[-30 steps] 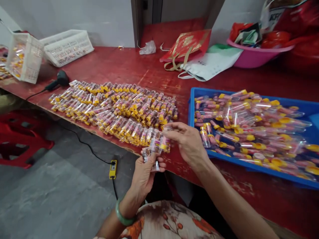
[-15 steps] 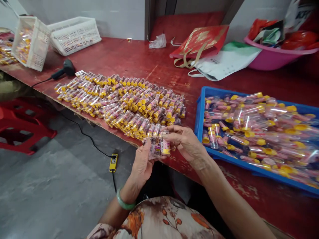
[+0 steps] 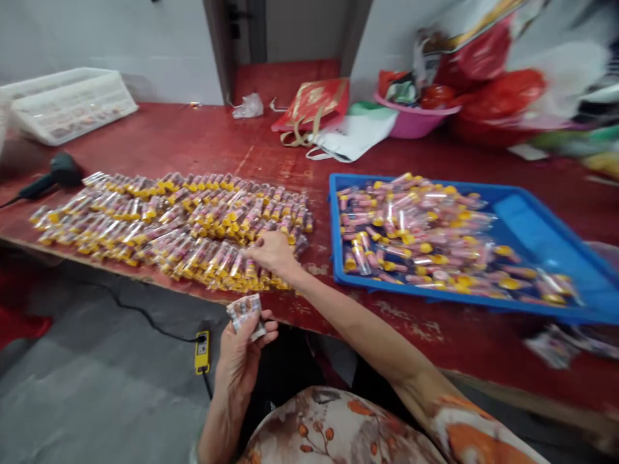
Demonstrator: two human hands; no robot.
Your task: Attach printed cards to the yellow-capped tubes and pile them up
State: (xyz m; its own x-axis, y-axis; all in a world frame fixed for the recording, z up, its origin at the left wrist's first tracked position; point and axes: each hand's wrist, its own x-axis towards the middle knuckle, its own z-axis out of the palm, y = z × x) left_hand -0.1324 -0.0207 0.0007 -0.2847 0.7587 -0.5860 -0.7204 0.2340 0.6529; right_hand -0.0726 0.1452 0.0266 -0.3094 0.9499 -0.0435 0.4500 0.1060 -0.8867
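Observation:
My left hand (image 3: 246, 335) is closed around a small stack of printed clear film wrappers (image 3: 245, 312), held in front of the table edge. My right hand (image 3: 275, 251) reaches over the near right part of a large pile of small clear tubes with yellow caps (image 3: 164, 225). Its fingers are bent together at the tubes; what they pinch, if anything, is hidden. The piled tubes lie side by side in stacked rows and carry purple print. To the right, a blue tray (image 3: 333, 258) holds many loose pink tubes with yellow ends (image 3: 411, 225).
A black barcode-scanner-like device (image 3: 62, 171) lies left of the pile. Behind stand a white plastic basket (image 3: 72, 106), a red bag (image 3: 314, 106), a white bag (image 3: 358, 138) and a pink basin (image 3: 416, 122). A yellow power socket (image 3: 202, 351) with a black cable lies on the floor.
My hands have moved apart: the right has gone from the wrappers to the tube pile, while the left keeps the wrappers, lower down. The view has turned right.

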